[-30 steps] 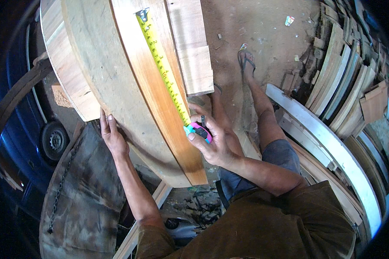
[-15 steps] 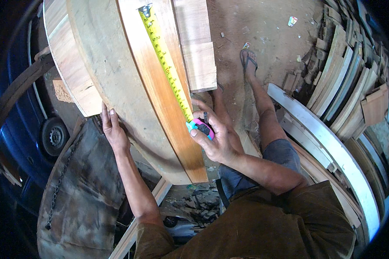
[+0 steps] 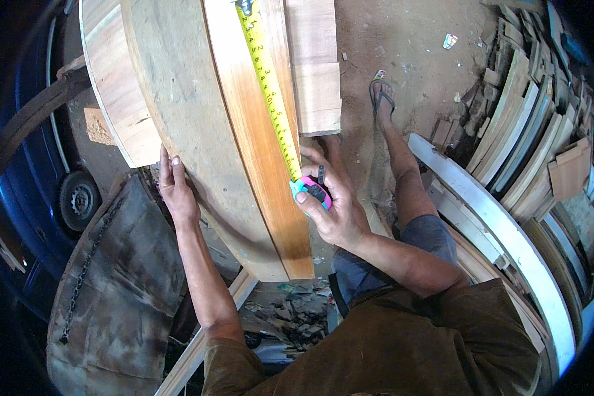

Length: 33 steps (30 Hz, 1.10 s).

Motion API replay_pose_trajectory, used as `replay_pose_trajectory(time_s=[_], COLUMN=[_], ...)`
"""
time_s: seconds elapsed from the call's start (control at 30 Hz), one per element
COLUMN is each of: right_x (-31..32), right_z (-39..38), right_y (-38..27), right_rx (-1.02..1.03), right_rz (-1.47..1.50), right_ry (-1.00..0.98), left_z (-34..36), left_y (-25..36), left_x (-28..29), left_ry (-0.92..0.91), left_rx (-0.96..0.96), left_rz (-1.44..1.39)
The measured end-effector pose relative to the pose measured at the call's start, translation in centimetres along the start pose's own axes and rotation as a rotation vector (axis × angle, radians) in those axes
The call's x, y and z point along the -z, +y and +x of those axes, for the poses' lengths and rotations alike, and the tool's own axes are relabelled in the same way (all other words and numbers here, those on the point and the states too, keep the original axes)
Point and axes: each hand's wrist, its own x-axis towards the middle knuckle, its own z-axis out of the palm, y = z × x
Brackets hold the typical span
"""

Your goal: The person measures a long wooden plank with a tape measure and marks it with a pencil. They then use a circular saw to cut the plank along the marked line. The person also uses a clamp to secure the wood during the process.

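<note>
My right hand (image 3: 340, 214) is closed around a pink and turquoise tape measure (image 3: 315, 191). A short dark stick, perhaps a pencil (image 3: 321, 174), stands up between its fingers. From the case the yellow tape blade (image 3: 268, 92) runs away from me along a reddish-brown wooden plank (image 3: 257, 165), its metal end hook (image 3: 244, 6) at the far top. That plank lies on a broad curved wooden board (image 3: 191, 105). At the board's left edge my left hand (image 3: 178, 198) holds on, two digits showing along the rim and the other fingers hidden.
Pale wood pieces (image 3: 122, 86) jut out past the board's left side, others (image 3: 317, 92) past its right. Curved timber offcuts (image 3: 518, 132) and a long whitish curved beam (image 3: 501, 224) lie to the right. A blue vehicle with a wheel (image 3: 80, 201) stands left, near a dark sheet (image 3: 125, 277).
The board, plank and tape blade have shifted slightly right and up in the view. Both hands keep their hold, and the tape's extended length looks about the same.
</note>
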Motion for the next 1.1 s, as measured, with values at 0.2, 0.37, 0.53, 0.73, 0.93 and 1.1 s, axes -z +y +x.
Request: replay_pose_trajectory(time_s=[0.2, 0.37, 0.53, 0.73, 0.93, 1.1], right_x=[-0.2, -0.5, -0.8, -0.9, -1.0, -0.6], right_z=[0.1, 0.0, 0.1, 0.0, 0.0, 0.1], right_y=[1.0, 1.4, 0.7, 0.8, 0.6, 2.8], right_rx=[0.081, 0.070, 0.008, 0.029, 0.003, 0.075], right_rz=[-0.003, 0.052, 0.084, 0.071, 0.116, 0.067], right_ry=[0.002, 0.011, 0.021, 0.026, 0.038, 0.047], left_z=[0.2, 0.4, 0.5, 0.3, 0.4, 0.2], left_y=[-0.6, -0.9, -0.8, -1.0, -1.1, -0.5], left_x=[0.2, 0.5, 0.4, 0.4, 0.4, -0.1], left_ry=[-0.001, -0.010, -0.001, 0.001, -0.003, 0.027], left_rx=[-0.004, 0.002, -0.013, 0.009, 0.009, -0.014], left_rz=[-0.025, -0.055, -0.021, -0.060, -0.054, -0.031])
